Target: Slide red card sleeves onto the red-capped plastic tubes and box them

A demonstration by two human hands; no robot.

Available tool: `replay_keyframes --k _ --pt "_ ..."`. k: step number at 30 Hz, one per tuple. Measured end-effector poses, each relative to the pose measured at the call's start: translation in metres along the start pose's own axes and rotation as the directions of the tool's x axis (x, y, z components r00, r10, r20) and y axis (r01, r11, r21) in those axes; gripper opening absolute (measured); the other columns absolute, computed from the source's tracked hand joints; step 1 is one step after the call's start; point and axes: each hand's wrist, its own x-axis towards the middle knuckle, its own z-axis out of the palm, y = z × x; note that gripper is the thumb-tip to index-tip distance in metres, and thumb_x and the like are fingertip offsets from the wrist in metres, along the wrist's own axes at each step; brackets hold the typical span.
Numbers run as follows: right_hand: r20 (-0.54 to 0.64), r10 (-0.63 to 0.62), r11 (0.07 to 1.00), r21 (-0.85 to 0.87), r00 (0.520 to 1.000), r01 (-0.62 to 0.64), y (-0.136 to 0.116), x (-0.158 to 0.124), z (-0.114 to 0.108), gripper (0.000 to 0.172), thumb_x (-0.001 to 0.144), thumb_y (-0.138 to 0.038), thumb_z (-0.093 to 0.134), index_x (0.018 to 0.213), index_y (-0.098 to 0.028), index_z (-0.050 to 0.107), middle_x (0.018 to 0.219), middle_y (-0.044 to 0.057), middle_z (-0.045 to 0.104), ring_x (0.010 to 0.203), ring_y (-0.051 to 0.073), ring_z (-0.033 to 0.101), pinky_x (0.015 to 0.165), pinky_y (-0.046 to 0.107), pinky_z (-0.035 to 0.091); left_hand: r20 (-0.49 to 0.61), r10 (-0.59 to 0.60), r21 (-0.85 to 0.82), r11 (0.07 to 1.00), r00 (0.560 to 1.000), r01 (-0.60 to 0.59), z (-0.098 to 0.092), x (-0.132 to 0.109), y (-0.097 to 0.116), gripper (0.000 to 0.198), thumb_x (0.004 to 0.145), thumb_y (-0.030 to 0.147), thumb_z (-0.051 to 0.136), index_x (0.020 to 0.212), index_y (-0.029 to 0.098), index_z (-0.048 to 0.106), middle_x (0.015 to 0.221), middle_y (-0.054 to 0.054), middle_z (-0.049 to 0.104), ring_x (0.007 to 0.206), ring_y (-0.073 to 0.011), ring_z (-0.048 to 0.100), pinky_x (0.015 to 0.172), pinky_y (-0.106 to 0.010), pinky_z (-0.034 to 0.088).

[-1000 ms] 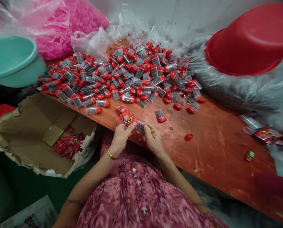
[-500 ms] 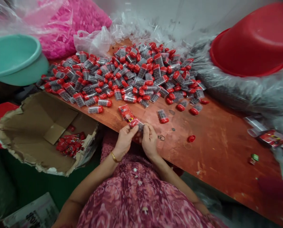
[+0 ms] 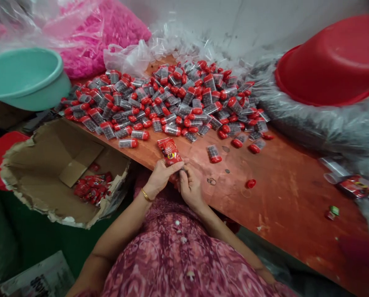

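Observation:
My left hand (image 3: 160, 177), with a gold bangle at its wrist, is closed on a small red printed packet (image 3: 169, 151) at the table's front edge. My right hand (image 3: 191, 186) pinches the packet's near end, where a bit of something dark shows between the fingertips; most of that end is hidden. Just to the right lies a single clear tube with a red cap and dark beads inside (image 3: 214, 154). Beyond my hands spreads a big heap of the same red-capped tubes (image 3: 184, 109).
On the left, a torn cardboard box (image 3: 32, 181) holds red packets (image 3: 93, 187). A teal basin (image 3: 26, 99) and a pink-filled bag (image 3: 110, 33) stand behind it. A red tub (image 3: 332, 62) rests on clear bags at right. A loose red cap (image 3: 250, 183) lies on the table (image 3: 280, 206).
The packet has turned so its printed face shows more fully. My right hand has shifted closer to my left, and the dark contents between them are now mostly covered. The view has shifted slightly.

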Motion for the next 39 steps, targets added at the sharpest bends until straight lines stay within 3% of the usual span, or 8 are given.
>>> replay_keyframes --k 3,7,11,16,22,30,35,39 --pt "0.088 0.123 0.978 0.158 0.989 -0.136 -0.004 -0.002 0.002 0.038 0.088 -0.055 0.036 0.089 -0.021 0.053 0.057 -0.004 0.051 0.033 0.008 0.04 0.034 0.023 0.035 0.12 -0.098 0.117 0.99 0.988 0.084 -0.004 -0.003 0.008 0.043 0.059 0.037 0.076 0.092 0.01 0.071 0.05 0.002 0.058 0.035 -0.0052 0.041 0.034 -0.018 0.032" --pt "0.072 0.119 0.968 0.216 0.99 -0.132 -0.006 -0.002 0.002 0.04 0.086 -0.058 0.041 0.093 -0.021 0.054 0.054 -0.006 0.05 0.034 0.007 0.041 0.033 0.022 0.033 0.149 -0.034 0.077 0.997 0.988 0.023 -0.003 -0.007 0.011 0.052 0.062 0.042 0.074 0.104 0.012 0.066 0.061 -0.001 0.064 0.038 -0.0054 0.043 0.036 -0.019 0.037" --pt "0.011 0.082 0.984 0.158 0.997 -0.083 -0.005 0.003 0.003 0.036 0.089 -0.053 0.039 0.093 -0.021 0.054 0.056 -0.005 0.053 0.037 0.008 0.043 0.037 0.022 0.037 0.009 0.048 -0.025 0.999 0.999 -0.048 0.005 -0.01 -0.002 0.053 0.071 0.057 0.061 0.099 0.012 0.066 0.063 -0.002 0.064 0.039 -0.006 0.04 0.038 -0.02 0.037" --pt "-0.182 -0.048 0.998 -0.054 0.982 0.039 -0.005 0.008 0.0 0.028 0.087 -0.045 0.043 0.087 -0.02 0.056 0.08 0.004 0.063 0.073 0.015 0.059 0.068 0.028 0.05 -0.234 0.202 0.176 0.971 0.951 -0.163 0.015 -0.016 -0.015 0.041 0.071 0.052 0.065 0.066 0.011 0.063 0.055 0.002 0.056 0.05 -0.0065 0.046 0.048 -0.019 0.039" --pt "0.005 0.12 0.987 0.106 0.993 -0.12 0.0 0.006 0.003 0.032 0.089 -0.05 0.038 0.085 -0.022 0.051 0.056 -0.005 0.049 0.041 0.009 0.042 0.039 0.023 0.038 -0.176 0.086 -0.089 0.991 0.981 -0.103 0.014 -0.012 -0.01 0.046 0.065 0.054 0.068 0.084 0.012 0.066 0.043 0.006 0.049 0.036 -0.0062 0.04 0.037 -0.019 0.034" --pt "0.251 0.18 0.931 0.27 0.951 -0.247 -0.006 0.011 -0.006 0.044 0.079 -0.057 0.053 0.105 -0.022 0.05 0.048 -0.009 0.051 0.036 0.009 0.046 0.044 0.023 0.042 -0.269 0.055 -0.197 0.974 0.962 -0.111 0.008 -0.006 0.001 0.045 0.057 0.048 0.077 0.081 0.01 0.067 0.068 -0.004 0.068 0.052 -0.01 0.058 0.046 -0.02 0.044" --pt "0.171 0.22 0.923 0.281 0.96 -0.262 -0.008 0.015 -0.009 0.038 0.071 -0.056 0.063 0.079 -0.021 0.051 0.044 -0.007 0.055 0.034 0.009 0.048 0.04 0.02 0.039 -0.126 -0.01 -0.222 0.975 0.992 -0.018 0.008 -0.013 -0.004 0.046 0.059 0.046 0.076 0.087 0.011 0.067 0.083 -0.007 0.071 0.051 -0.0096 0.057 0.039 -0.019 0.04" --pt "0.089 0.251 0.929 0.257 0.964 -0.266 -0.005 0.017 0.001 0.042 0.065 -0.053 0.069 0.06 -0.021 0.041 0.042 -0.008 0.05 0.033 0.007 0.044 0.035 0.019 0.036 -0.119 -0.014 -0.259 0.966 0.993 -0.017 0.009 -0.018 -0.008 0.041 0.059 0.044 0.077 0.08 0.011 0.067 0.082 -0.007 0.071 0.067 -0.0134 0.064 0.059 -0.023 0.05"
